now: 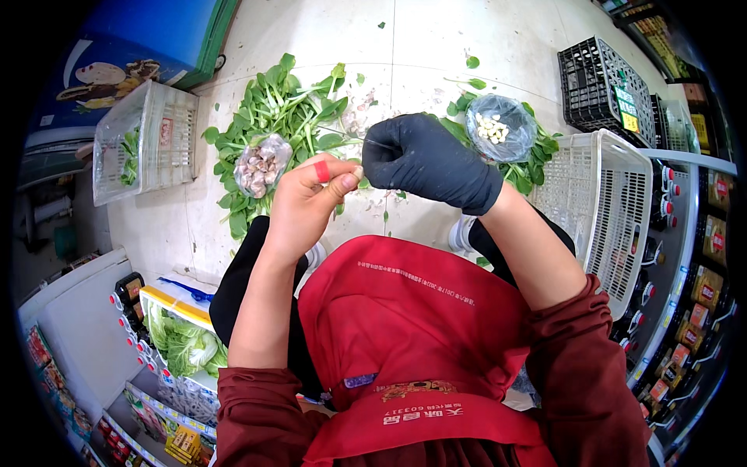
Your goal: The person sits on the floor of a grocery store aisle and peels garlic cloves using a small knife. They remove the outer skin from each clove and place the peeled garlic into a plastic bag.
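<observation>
My left hand (pixel 309 198), bare with a red band on one finger, pinches a garlic clove (pixel 358 171) between thumb and fingertip. Close beside it on the right is my right hand (pixel 426 160) in a black glove, its fingers curled; whether it grips anything is hidden. Below and left of the hands, a clear plastic bag of unpeeled garlic cloves (pixel 260 166) lies on a heap of leafy greens (pixel 280 105). To the right, peeled garlic cloves (pixel 491 128) sit in a bowl lined with a plastic bag (pixel 516 140), with more greens around it.
Garlic skins and loose leaves are scattered over the tiled floor (pixel 391 35). White plastic baskets stand at left (pixel 169 137) and right (pixel 624 216), with a black crate (pixel 601 87) behind the right one. Cabbage (pixel 181 344) lies in a container at lower left. Bottle shelves flank the right side.
</observation>
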Motion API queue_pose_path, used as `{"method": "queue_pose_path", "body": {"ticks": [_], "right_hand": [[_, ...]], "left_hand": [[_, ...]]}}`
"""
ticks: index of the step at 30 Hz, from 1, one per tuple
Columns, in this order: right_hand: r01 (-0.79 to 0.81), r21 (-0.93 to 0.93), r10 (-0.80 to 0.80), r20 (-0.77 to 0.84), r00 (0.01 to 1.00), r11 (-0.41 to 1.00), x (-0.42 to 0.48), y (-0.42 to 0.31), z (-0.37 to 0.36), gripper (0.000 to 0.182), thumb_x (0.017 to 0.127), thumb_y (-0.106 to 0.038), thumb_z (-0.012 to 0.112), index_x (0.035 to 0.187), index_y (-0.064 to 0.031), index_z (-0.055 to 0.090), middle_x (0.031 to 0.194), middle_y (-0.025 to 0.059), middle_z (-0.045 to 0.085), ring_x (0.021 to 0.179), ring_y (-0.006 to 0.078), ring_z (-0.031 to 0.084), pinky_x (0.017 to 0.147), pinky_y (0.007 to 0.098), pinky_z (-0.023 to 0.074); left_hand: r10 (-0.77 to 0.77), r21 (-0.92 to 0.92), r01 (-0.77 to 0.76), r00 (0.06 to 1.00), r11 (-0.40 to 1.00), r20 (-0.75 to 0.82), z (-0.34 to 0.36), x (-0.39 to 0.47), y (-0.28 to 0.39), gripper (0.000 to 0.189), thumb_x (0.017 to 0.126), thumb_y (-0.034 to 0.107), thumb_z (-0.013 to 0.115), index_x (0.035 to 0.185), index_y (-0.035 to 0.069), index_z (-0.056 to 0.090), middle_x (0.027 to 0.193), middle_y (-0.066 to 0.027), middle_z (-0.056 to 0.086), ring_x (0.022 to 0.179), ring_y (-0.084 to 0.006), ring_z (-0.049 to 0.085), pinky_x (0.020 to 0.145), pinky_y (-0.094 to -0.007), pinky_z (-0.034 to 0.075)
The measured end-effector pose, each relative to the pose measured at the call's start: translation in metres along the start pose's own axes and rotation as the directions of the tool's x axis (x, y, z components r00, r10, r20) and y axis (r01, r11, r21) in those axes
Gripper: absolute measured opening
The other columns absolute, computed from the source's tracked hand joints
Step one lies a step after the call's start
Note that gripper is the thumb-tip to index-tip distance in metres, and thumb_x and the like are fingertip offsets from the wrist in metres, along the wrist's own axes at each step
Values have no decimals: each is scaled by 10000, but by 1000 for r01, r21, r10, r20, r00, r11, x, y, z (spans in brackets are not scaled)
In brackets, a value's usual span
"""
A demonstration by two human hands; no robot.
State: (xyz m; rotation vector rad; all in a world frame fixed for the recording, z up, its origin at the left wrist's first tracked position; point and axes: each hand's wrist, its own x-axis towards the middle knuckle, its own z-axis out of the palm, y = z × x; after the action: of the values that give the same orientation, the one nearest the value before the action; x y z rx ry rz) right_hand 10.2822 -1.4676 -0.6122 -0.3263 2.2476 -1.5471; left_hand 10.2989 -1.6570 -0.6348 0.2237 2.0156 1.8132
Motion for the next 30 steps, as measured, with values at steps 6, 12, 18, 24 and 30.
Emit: {"method": "queue_pose_path", "body": {"ticks": [6,12,18,24,30], "right_hand": [[-43,151,36,48,998,988,2,-2,-3,143,707,-128,593,643,-14,536,548,-9,469,536,54,404,499,234,362],[-23,176,28,-26,999,984,1,-9,-8,151,756,-154,641,737,-10,599,629,-4,538,610,42,464,580,215,409],[-35,150,25,70,997,988,-3,-7,-12,107,741,-97,626,803,-10,631,684,7,590,628,56,495,608,225,430],[20,-16,-16,212,977,1000,-3,-4,-19,127,699,-117,635,756,-5,623,611,40,563,577,76,486,563,235,417],[63,-37,-54,212,976,997,-2,1,-11,119,694,-126,617,697,-10,592,564,15,495,551,68,439,527,237,386]], "left_hand": [[-9,-397,-33,995,917,-103,-4,3,-1,211,835,157,589,983,8,613,780,-38,565,628,-85,469,565,-194,369],[-57,-385,42,998,922,-26,-5,-1,2,183,825,142,602,934,0,637,769,-49,613,610,-69,488,566,-204,400],[-87,-175,90,996,980,26,-6,-2,7,133,802,99,622,894,7,647,746,-34,604,638,-73,510,585,-206,414],[36,124,-53,990,991,137,-4,-1,7,101,785,64,628,853,-10,641,763,-21,584,674,-87,510,622,-219,416],[-59,38,52,975,998,214,-6,1,5,106,783,72,631,860,0,638,750,-14,578,671,-75,503,603,-207,407]]}}
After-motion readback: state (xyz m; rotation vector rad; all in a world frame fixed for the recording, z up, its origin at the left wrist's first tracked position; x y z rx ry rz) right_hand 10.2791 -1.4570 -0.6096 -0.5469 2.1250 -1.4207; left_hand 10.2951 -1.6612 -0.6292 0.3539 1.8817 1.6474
